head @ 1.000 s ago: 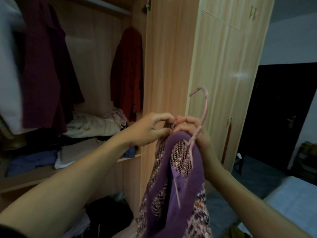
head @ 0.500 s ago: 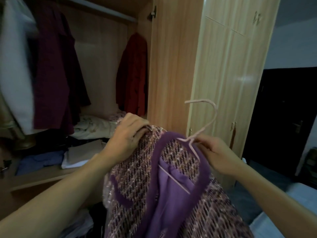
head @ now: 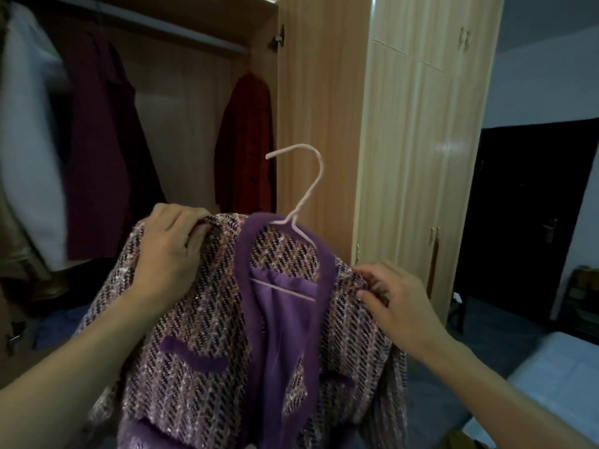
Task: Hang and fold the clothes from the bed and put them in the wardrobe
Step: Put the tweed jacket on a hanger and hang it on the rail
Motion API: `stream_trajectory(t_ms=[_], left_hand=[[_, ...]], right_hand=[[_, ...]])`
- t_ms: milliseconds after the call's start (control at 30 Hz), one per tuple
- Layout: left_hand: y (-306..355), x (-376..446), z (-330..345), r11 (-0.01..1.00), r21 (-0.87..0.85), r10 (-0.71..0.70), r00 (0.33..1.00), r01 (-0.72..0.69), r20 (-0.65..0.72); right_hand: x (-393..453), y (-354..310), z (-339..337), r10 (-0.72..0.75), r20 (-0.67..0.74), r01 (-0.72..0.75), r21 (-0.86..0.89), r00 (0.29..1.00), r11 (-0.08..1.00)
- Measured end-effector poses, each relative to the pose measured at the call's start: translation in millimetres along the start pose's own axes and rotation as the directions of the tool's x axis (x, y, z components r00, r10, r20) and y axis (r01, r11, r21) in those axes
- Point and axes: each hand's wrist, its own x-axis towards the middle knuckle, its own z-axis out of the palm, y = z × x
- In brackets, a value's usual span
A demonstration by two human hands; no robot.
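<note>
A purple tweed jacket (head: pixel 201 358) with purple trim and lining sits on a pink wire hanger (head: pixel 308 192), spread wide in front of me. My left hand (head: pixel 171 251) grips the jacket's left shoulder, fingers curled over the fabric edge. My right hand (head: pixel 395 296) pinches the right shoulder of the jacket. The hanger's hook stands free above the collar. The open wardrobe (head: pixel 188 102) lies behind the jacket, its rail (head: pixel 146 24) running across the top.
On the rail hang a white garment (head: pixel 29 134), a dark maroon coat (head: pixel 103 157) and a red coat (head: pixel 249 140). The wardrobe's open door (head: pixel 317 118) stands behind the hanger, closed doors (head: pixel 421 157) to its right. A dark doorway (head: pixel 525 215) and bed corner (head: pixel 551 377) are at right.
The jacket has been spread out on the hanger and raised. My right hand left the hanger's neck and moved to the right shoulder; my left hand stayed on the left shoulder.
</note>
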Motion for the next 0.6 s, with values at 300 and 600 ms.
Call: stream_trajectory(t_ms=[300, 600], left_hand=[[-19, -29, -28, 0.995, 0.095, 0.011, 0.993, -0.022, 0.115], [-46, -23, -24, 0.998, 0.067, 0.001, 0.992, -0.01, 0.125]], right_hand=[[5, -12, 39, -0.035, -0.092, 0.032, -0.031, 0.995, 0.999], [57, 0, 49, -0.15, -0.253, 0.137, -0.07, 0.956, 0.988]])
